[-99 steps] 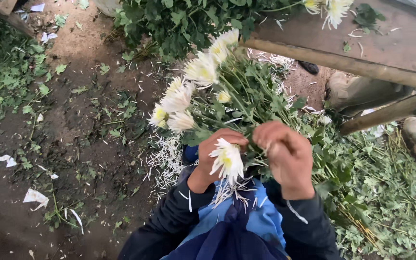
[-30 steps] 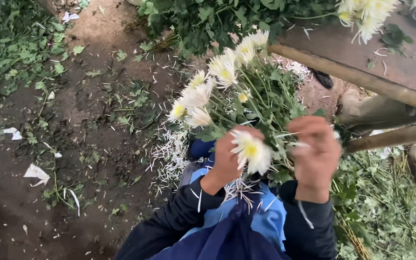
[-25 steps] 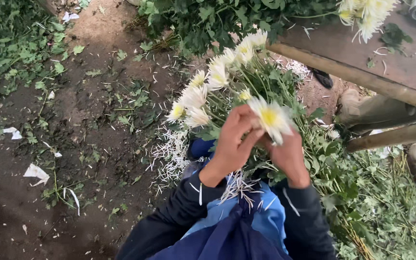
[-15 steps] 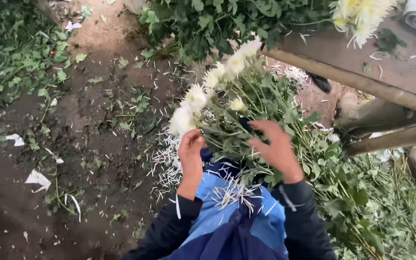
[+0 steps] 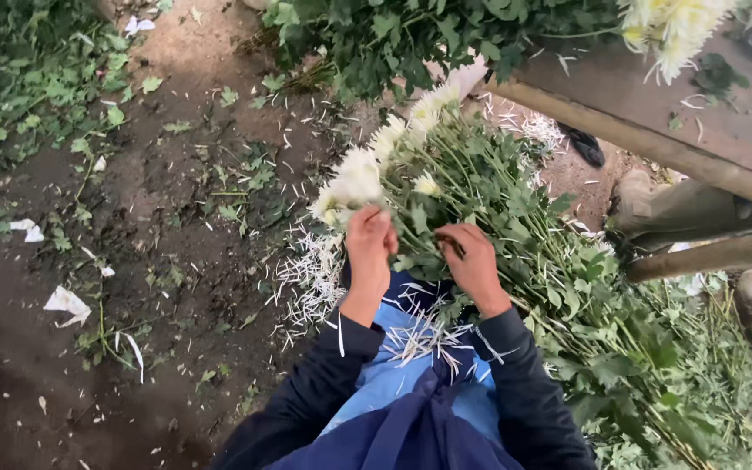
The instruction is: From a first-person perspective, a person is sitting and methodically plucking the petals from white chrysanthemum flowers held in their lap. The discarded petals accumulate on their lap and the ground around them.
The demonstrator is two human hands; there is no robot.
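Both hands grip a leafy bunch of white flowers [image 5: 446, 187] — left hand [image 5: 370, 248] at the blooms, right hand [image 5: 472, 261] clutching the stems.

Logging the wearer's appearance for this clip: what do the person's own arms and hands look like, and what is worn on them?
Both hands are bare: no gloves show on the left hand or the right hand. Each arm wears a long dark navy sleeve reaching the wrist, with thin white petals stuck to the fabric. Between the sleeves lies a light blue garment with a darker navy part over it.
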